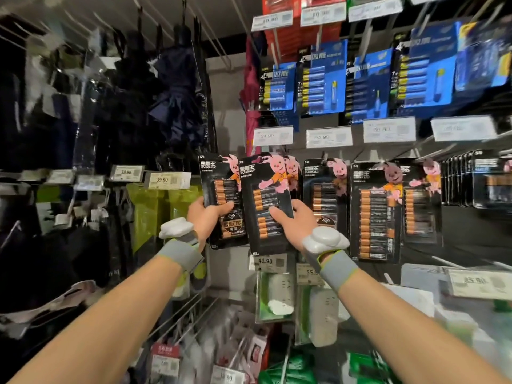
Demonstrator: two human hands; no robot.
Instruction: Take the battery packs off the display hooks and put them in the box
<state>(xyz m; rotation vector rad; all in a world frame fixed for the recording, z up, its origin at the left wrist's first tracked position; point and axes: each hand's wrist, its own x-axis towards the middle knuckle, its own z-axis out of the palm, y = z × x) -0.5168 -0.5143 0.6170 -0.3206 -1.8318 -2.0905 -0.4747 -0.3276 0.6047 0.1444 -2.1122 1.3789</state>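
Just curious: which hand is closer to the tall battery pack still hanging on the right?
Right. The right hand, gripping one pack, is left of the tall battery pack; the left hand holds another pack farther left.

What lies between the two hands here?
In the head view, the lower halves of two black card battery packs: the rear pack gripped by the left hand, overlapped by the front pack in the right hand.

Two hands (205, 217) (293, 224), two held black battery packs (220, 181) (264, 198), four more hanging (324, 195) (374, 217) (421, 203) (490, 181), five blue packs (278, 85) (322, 79) (368, 87) (424, 70) (482, 56).
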